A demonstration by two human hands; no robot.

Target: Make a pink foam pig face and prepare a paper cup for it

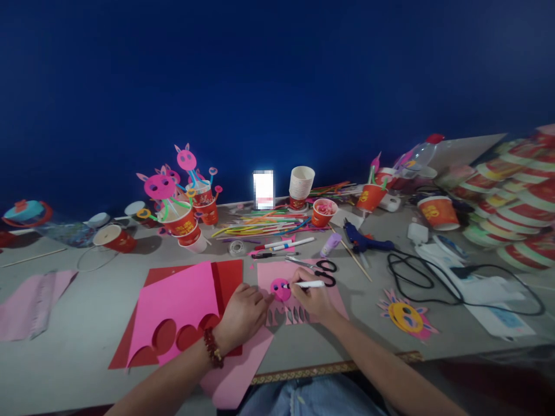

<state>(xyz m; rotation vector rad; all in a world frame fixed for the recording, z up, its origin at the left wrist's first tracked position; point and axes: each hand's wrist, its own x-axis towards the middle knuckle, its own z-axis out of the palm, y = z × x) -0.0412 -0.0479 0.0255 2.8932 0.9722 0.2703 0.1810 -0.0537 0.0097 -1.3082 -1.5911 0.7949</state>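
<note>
A round pink paper face (pixel 281 289) with dark eye spots lies on a light pink sheet (pixel 333 297). The fingers of my left hand (pixel 245 312) rest on the paper, stretched toward the left edge of the face. My right hand (pixel 315 297) grips a white marker (pixel 310 284), its tip at the right eye of the face. Below the face, leaf-shaped holes are cut in the light pink sheet. Black-handled scissors (pixel 326 266) lie just beyond my right hand. Bright pink paper (pixel 177 297) with round cutouts overlaps red paper (pixel 232 277) on my left.
Pink figures on paper cups (pixel 182 222) stand back left. Pipe cleaners (pixel 260 224), a cup of pink scraps (pixel 324 214) and a blue glue gun (pixel 364 240) lie behind. At right are a black cable (pixel 427 300), a yellow-and-pink paper face (pixel 407 318) and stacked red cups (pixel 520 196).
</note>
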